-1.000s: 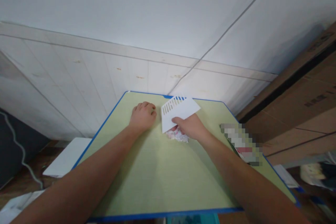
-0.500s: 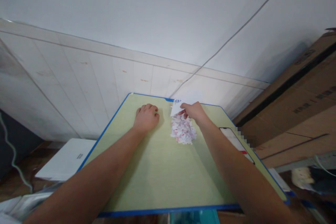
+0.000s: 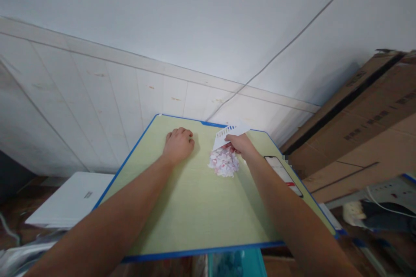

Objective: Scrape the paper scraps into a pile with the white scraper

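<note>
Where the teal bin [image 3: 258, 264] stood: I saw it below the near edge of the surface [image 3: 195, 216], which hid its far part; the bottom of my view cut it off, and the bluish things inside were too blurred for me to name.
Cardboard boxes [image 3: 351, 121]: brown, with dark printing, they filled the right side of my view; their insides were out of my sight.
Slotted card [image 3: 221, 142]: white and flat, with a row of slots along its far edge, it was tilted above the far side of the shreds; whether it touched them I could not tell.
Paper shreds [image 3: 224, 164]: a loose whitish pile with pink flecks, lying on the green surface.
Right grip [image 3: 238, 143]: clamped on the card, thumb on its upper face, the other fingers partly hidden underneath.
Left grip [image 3: 178, 145]: resting on the surface left of the pile, fingers bent; its palm was hidden, so I could not tell whether it was closed.
Phone [image 3: 282, 173]: near the surface's right edge, beside the right forearm [image 3: 286, 203].
</note>
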